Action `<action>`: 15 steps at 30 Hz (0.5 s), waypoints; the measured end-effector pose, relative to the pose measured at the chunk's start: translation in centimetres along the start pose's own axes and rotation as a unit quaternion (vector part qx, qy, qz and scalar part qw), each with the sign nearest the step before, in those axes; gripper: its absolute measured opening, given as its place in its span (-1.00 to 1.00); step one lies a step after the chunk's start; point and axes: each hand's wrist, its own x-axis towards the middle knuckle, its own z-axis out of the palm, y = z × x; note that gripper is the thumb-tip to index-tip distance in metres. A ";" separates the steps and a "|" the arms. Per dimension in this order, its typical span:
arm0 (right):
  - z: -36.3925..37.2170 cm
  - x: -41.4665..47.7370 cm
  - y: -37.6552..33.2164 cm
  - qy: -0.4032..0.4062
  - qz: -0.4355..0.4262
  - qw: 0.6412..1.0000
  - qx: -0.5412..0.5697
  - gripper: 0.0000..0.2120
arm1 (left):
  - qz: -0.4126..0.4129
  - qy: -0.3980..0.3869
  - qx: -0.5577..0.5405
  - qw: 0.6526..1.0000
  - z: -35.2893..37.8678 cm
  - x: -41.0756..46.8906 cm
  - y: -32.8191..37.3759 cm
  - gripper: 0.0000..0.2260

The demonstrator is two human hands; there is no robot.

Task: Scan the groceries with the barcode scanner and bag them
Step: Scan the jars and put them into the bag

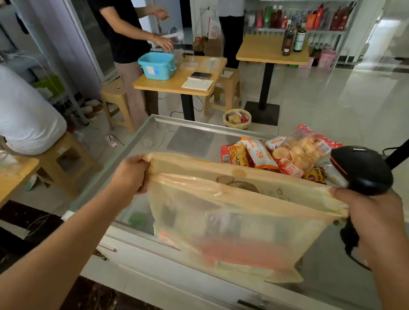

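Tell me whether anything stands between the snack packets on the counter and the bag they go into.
Nothing visible does. The snack packets lie on the counter just behind the bag, its mouth stretched to a narrow slit between left hand and right hand. The right hand also holds the scanner, so neither is free.

Translucent beige bag (227, 221) hangs stretched before snack packets (279, 154) and black scanner (361, 167).

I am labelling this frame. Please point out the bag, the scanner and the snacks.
bag (228, 213), head view, front side.
scanner (360, 168), head view, black head.
snacks (298, 154), head view, cracker pack.
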 end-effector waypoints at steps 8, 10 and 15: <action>0.7 2.5 -4.9 0.013 -0.028 0.999 0.020 -0.56 | 0.088 -0.001 -0.140 0.986 0.3 1.2 9.9 -0.77; 0.7 3.0 -6.5 0.028 -0.038 0.999 0.012 -0.54 | 0.113 -0.011 -0.154 0.982 0.3 1.1 10.8 -0.75; 1.5 3.4 -7.3 0.053 -0.054 0.997 -0.001 -0.52 | 0.129 -0.044 -0.160 0.978 -0.5 1.6 10.4 -0.77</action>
